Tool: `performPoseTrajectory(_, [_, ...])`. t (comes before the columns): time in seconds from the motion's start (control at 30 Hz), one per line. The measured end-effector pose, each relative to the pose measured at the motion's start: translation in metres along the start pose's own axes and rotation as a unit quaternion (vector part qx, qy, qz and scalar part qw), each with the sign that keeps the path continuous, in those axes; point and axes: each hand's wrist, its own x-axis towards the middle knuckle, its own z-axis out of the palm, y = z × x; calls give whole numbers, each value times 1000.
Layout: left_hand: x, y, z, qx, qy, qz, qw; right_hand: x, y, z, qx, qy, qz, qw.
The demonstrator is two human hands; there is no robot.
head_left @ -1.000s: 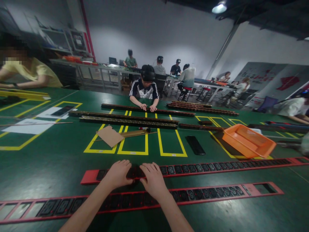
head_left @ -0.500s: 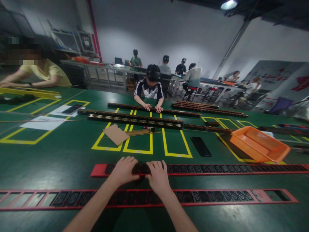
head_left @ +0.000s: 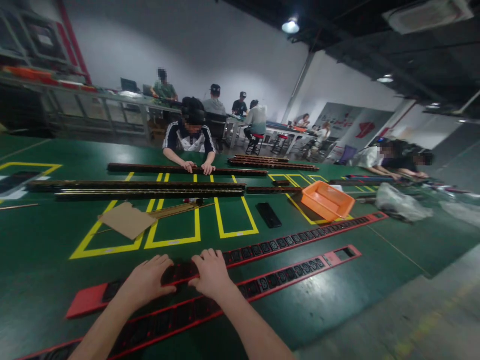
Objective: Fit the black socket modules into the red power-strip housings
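A long red socket strip (head_left: 264,248), fitted with a row of black sockets, lies slantwise across the green table. My left hand (head_left: 147,281) is closed over it near its left end, thumb on the near edge and fingers over the far edge. A short way to the right, my right hand (head_left: 210,274) grips the same strip in a similar way. Between my hands a few dark sockets show. Closer to me lies a second red strip (head_left: 275,283) with black sockets, partly hidden under my forearms.
Beyond the strips are a piece of cardboard (head_left: 127,220), a black phone (head_left: 269,215) and an orange basket (head_left: 327,201). Dark long rails (head_left: 157,188) lie farther back. Across the table a co-worker (head_left: 190,132) handles another rail. A clear plastic bag (head_left: 403,202) lies at the right.
My view has turned to the right, so the table and people appear farther left and the strips look slanted. Both hands stay on the same strip.
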Motion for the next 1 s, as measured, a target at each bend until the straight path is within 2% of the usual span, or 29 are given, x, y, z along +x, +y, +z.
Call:
performPoseTrajectory(0.23, [-1,2,-6,1,-18,10,1000,-2,-2,-2,-7,-2,5,1000])
performPoseTrajectory(0.47, [-2,-6,2,-5,-6,23,1000,-1,-2,-5,-14,-21,-11,1000])
performPoseTrajectory(0.7, [0,-5,-4,29,27,29,999,4,3,-12,-13,2,-20,1000])
performPoseTrajectory(1.0, [-3,-3,-10,54,70,47,995,14,6,-24,-32,-15,-50,998])
